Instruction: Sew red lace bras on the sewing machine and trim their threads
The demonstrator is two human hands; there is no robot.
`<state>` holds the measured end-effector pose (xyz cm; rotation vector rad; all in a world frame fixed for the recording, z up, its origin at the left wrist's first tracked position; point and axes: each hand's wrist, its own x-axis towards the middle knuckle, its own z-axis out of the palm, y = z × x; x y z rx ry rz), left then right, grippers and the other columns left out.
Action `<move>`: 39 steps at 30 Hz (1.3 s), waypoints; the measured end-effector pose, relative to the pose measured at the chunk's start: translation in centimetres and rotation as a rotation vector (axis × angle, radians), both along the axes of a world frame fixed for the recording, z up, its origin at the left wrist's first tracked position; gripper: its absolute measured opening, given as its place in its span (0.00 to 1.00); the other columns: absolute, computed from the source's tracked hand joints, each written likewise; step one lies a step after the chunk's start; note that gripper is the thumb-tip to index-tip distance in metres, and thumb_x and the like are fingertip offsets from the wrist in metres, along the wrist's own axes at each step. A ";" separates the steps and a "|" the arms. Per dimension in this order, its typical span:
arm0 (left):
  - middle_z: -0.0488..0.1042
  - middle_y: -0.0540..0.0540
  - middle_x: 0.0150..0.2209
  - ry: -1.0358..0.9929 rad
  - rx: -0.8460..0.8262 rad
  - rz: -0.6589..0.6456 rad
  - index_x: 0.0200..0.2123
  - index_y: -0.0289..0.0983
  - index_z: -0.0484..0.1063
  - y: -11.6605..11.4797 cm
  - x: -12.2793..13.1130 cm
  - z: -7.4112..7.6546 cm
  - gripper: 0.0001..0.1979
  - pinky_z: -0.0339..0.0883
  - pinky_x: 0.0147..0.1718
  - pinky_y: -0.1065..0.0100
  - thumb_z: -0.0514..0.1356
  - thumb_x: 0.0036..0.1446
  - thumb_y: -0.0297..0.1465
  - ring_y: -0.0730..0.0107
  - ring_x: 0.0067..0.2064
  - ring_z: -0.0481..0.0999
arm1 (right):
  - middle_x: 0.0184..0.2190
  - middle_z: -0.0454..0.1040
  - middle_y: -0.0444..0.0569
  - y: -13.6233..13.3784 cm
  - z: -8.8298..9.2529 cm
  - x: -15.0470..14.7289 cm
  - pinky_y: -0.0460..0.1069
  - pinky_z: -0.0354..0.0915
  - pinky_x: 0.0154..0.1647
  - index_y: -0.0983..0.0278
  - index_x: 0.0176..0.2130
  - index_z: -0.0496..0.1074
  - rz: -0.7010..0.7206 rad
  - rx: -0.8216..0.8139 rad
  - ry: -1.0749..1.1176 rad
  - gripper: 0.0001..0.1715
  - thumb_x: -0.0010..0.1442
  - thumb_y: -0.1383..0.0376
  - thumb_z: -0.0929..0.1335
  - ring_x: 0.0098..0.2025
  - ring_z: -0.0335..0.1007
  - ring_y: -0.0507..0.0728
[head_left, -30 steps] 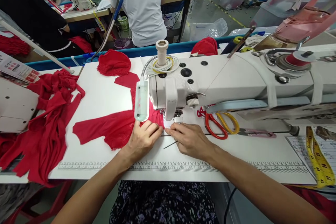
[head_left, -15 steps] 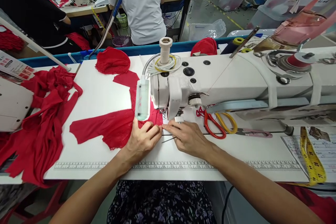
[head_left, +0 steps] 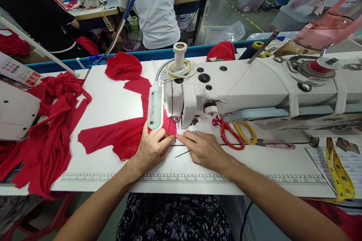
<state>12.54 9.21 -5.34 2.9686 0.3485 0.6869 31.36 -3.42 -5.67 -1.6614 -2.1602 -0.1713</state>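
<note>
A white sewing machine (head_left: 254,83) stands on the white table (head_left: 113,101). A piece of red lace fabric (head_left: 118,137) lies flat under its needle area. My left hand (head_left: 152,148) rests on the fabric's right edge, fingers pressed together at the presser foot. My right hand (head_left: 202,148) lies just right of it, fingertips pinching at the same spot, where a small white piece shows. A thin needle-like tool (head_left: 183,154) sticks out under my right hand.
Red and yellow scissors (head_left: 236,135) lie right of the needle. A heap of red cloth strips (head_left: 48,128) hangs off the left edge. More red lace (head_left: 123,66) sits at the back. A yellow tape measure (head_left: 338,169) lies at the right. Two people work at benches behind.
Both hands have stayed at the presser foot with only slight shifts. The view has moved a little.
</note>
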 end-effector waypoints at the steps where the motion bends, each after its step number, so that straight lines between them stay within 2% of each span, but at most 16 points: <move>1: 0.71 0.51 0.30 0.004 -0.007 0.001 0.45 0.40 0.74 0.0 0.1 0.0 0.09 0.57 0.58 0.47 0.56 0.65 0.27 0.70 0.33 0.68 | 0.36 0.75 0.47 0.0 0.0 0.1 0.49 0.60 0.28 0.68 0.54 0.70 -0.002 0.002 0.027 0.31 0.52 0.80 0.61 0.33 0.65 0.54; 5: 0.74 0.51 0.33 -0.008 -0.101 0.011 0.42 0.39 0.74 0.1 0.6 0.4 0.06 0.56 0.58 0.49 0.57 0.65 0.29 0.67 0.37 0.71 | 0.37 0.74 0.48 -0.2 0.0 0.4 0.48 0.62 0.31 0.67 0.49 0.73 0.025 0.065 0.070 0.25 0.52 0.77 0.63 0.35 0.67 0.54; 8: 0.75 0.50 0.33 -0.004 -0.151 0.024 0.38 0.38 0.73 0.0 1.0 0.7 0.05 0.58 0.55 0.52 0.57 0.66 0.29 0.67 0.37 0.72 | 0.36 0.74 0.48 -0.2 -0.1 0.3 0.48 0.62 0.32 0.66 0.48 0.73 0.058 0.036 0.040 0.23 0.53 0.76 0.63 0.35 0.66 0.54; 16: 0.76 0.50 0.32 -0.047 -0.143 0.015 0.37 0.37 0.71 0.0 1.3 0.4 0.05 0.57 0.49 0.55 0.55 0.65 0.26 0.68 0.34 0.73 | 0.34 0.75 0.46 0.1 0.1 0.2 0.50 0.58 0.29 0.66 0.47 0.73 0.038 0.037 -0.012 0.17 0.59 0.74 0.64 0.33 0.62 0.54; 27: 0.77 0.49 0.32 -0.068 -0.008 -0.055 0.40 0.36 0.73 0.5 1.2 0.4 0.05 0.58 0.43 0.56 0.57 0.64 0.25 0.68 0.32 0.70 | 0.32 0.73 0.46 0.1 0.2 0.1 0.51 0.53 0.27 0.65 0.42 0.74 0.013 0.059 -0.043 0.16 0.57 0.76 0.63 0.31 0.58 0.54; 35: 0.78 0.47 0.34 0.020 0.182 -0.099 0.46 0.33 0.74 0.0 0.7 0.8 0.10 0.62 0.48 0.44 0.55 0.64 0.21 0.65 0.36 0.72 | 0.35 0.74 0.48 0.0 0.0 0.5 0.49 0.60 0.32 0.67 0.49 0.73 0.024 0.081 0.061 0.20 0.57 0.75 0.64 0.35 0.64 0.54; 39: 0.78 0.47 0.36 0.038 0.234 -0.098 0.47 0.34 0.74 -0.4 0.3 0.7 0.11 0.55 0.56 0.34 0.57 0.64 0.22 0.60 0.44 0.74 | 0.37 0.75 0.48 0.2 0.1 0.4 0.50 0.63 0.33 0.66 0.52 0.72 0.009 0.065 0.125 0.23 0.58 0.75 0.63 0.37 0.66 0.55</move>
